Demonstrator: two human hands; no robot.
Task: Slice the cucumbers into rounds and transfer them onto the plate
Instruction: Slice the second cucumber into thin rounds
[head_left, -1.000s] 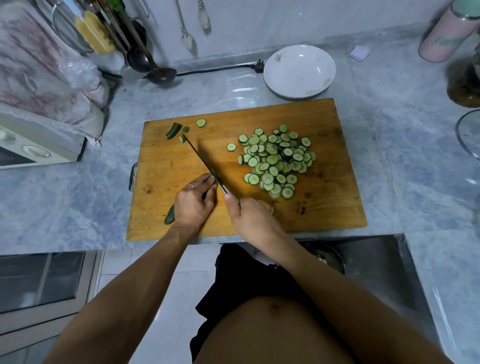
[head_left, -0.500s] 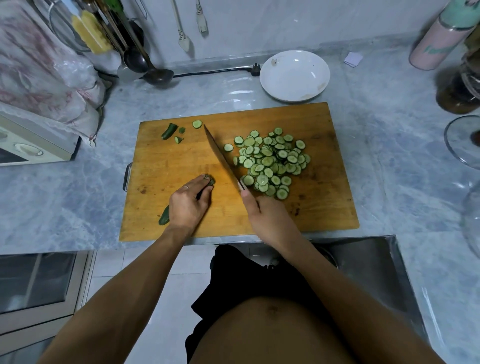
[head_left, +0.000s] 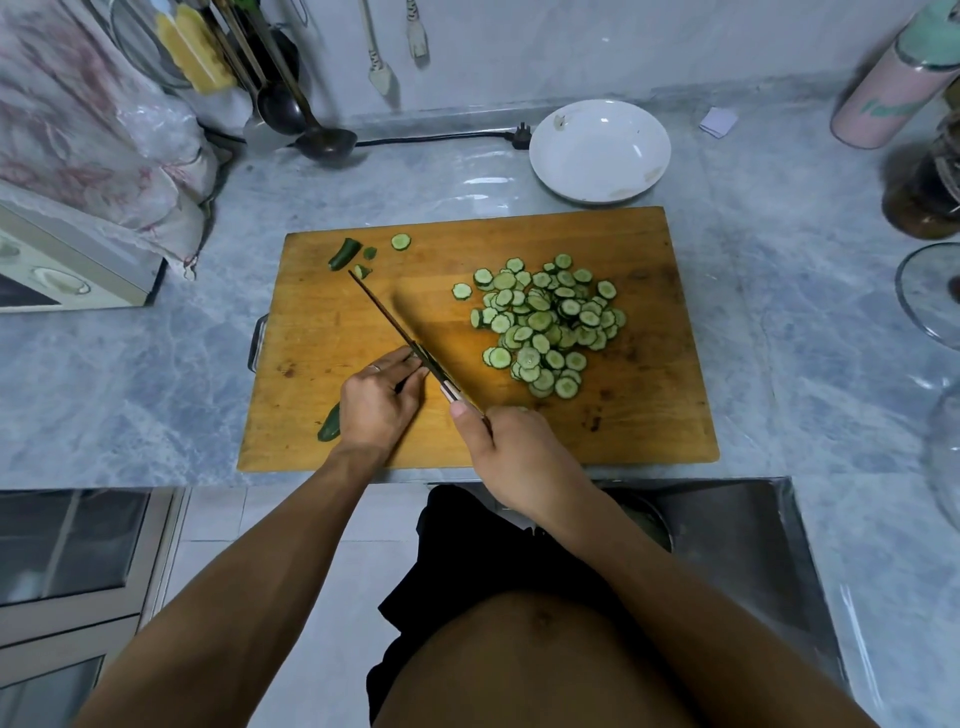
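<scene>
On the wooden cutting board (head_left: 332, 332), my left hand (head_left: 376, 402) presses down on a dark green cucumber (head_left: 329, 423), whose end sticks out behind my wrist. My right hand (head_left: 511, 449) grips the handle of a long knife (head_left: 400, 330). The blade stands edge-down against my left fingertips, its tip pointing to the board's far left. A heap of cucumber rounds (head_left: 545, 325) lies on the right half of the board. A cucumber end piece (head_left: 344, 253) and a few scraps rest at the far left corner. The white plate (head_left: 600, 150) sits beyond the board and holds nothing.
A power cord and plug (head_left: 522, 136) run along the wall by the plate. Ladles (head_left: 324, 140) hang at the back left, above a cloth-covered appliance (head_left: 67, 260). A pink bottle (head_left: 888, 98), a dark jar (head_left: 927, 182) and a glass lid (head_left: 930, 296) stand at the right. A steel sink (head_left: 727, 535) lies below the board.
The knife had swung right toward the heap of rounds half a second ago; it is now back against my left fingertips on the cucumber. My left hand has stayed on the cucumber.
</scene>
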